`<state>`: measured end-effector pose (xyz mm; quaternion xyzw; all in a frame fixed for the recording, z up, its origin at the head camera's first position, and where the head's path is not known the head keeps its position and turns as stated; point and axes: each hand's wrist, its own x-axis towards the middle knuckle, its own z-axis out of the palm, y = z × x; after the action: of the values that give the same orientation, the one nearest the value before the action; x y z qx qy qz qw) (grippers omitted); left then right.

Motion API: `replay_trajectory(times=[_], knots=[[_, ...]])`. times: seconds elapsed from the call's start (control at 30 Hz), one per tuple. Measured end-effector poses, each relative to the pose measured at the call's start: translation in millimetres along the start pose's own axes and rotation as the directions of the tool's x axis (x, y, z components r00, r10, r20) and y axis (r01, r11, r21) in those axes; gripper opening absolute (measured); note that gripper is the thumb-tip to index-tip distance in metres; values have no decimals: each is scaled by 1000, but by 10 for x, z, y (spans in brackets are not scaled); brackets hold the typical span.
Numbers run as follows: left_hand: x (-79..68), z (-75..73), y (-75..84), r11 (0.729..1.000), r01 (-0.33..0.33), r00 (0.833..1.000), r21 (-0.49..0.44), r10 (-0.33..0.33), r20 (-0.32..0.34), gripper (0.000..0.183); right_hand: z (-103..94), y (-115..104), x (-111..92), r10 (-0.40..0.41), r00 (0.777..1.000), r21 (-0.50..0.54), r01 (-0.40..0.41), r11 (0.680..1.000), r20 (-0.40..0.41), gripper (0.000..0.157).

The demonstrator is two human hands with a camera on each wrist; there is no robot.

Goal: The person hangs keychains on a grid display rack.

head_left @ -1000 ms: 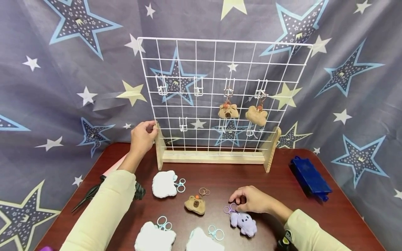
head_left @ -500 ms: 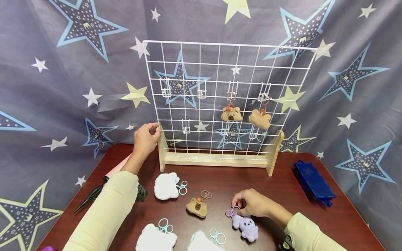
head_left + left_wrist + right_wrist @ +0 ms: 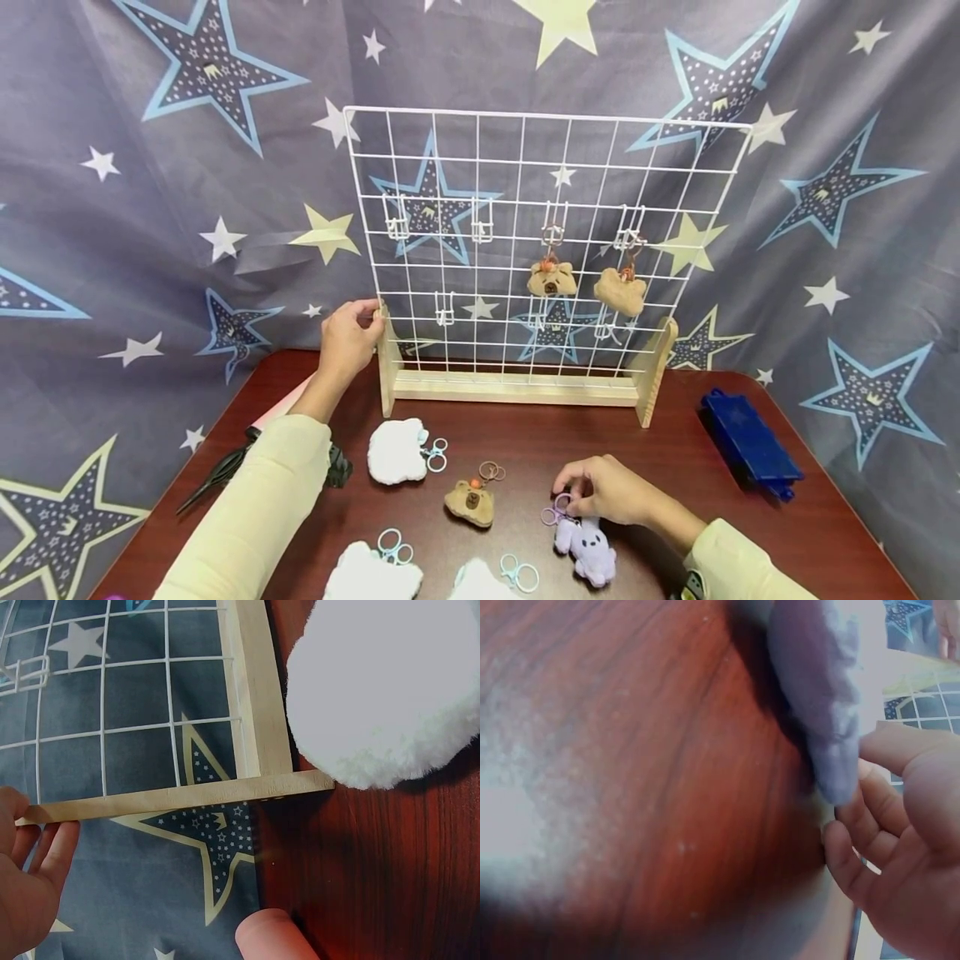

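Observation:
My left hand (image 3: pixel 351 337) pinches the top of the wooden end post (image 3: pixel 150 801) of a white wire grid rack (image 3: pixel 517 187). In the left wrist view its thumb and fingertips lie on either side of the thin wood. Low at the right, my right hand (image 3: pixel 611 490) pinches a small purple plush keychain (image 3: pixel 592 552) near its purple rings (image 3: pixel 557 510). The plush lies just below the fingers, its dark-eyed face up. Part of the grip is hidden behind the plush in the right wrist view. Two brown bear plush keychains (image 3: pixel 551 279) hang from the rack's hooks.
White plush keychains (image 3: pixel 395 452) with light-blue rings lie on the dark red table, around a brown bear keychain (image 3: pixel 471 502). A blue plastic box (image 3: pixel 752 446) sits at the right. Black-handled scissors (image 3: pixel 217 475) and a pink cylinder (image 3: pixel 274 935) are at the left. Bare wire hooks (image 3: pixel 482 227) hang at left.
The head view has shifted slightly. The purple plush has turned a little below my right hand, its body pointing more downward. My left hand keeps its place on the rack post.

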<state>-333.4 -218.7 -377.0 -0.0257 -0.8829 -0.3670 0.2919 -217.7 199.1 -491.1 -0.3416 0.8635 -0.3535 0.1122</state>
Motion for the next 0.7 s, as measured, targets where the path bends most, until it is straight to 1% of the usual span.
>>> replay_trajectory(times=[0.1, 0.23, 0.3, 0.43, 0.57, 0.7], knots=[[-9, -1, 4, 1000, -7, 1000, -2, 7, -5, 29, -31, 7, -20, 29, 1000, 43, -29, 999, -7, 23], [0, 3, 7, 1000, -9, 1000, -7, 9, -6, 29, -100, 14, -28, 39, 999, 81, -38, 996, -21, 24], [4, 3, 7, 1000, -6, 1000, -9, 6, -6, 28, -135, 21, -26, 32, 999, 105, -28, 994, -33, 24], [-17, 4, 6, 1000, 2, 1000, -8, -2, -3, 29, -188, 30, -30, -5, 997, 155, 17, 988, -74, 23], [-35, 13, -1, 1000, 6, 1000, -3, -6, 0, 29, -246, 23, -27, -27, 991, 157, 49, 986, -134, 24], [11, 14, 2, 1000, 8, 1000, -2, -8, -3, 29, -359, -36, 14, -18, 982, 151, 47, 987, -188, 23]])
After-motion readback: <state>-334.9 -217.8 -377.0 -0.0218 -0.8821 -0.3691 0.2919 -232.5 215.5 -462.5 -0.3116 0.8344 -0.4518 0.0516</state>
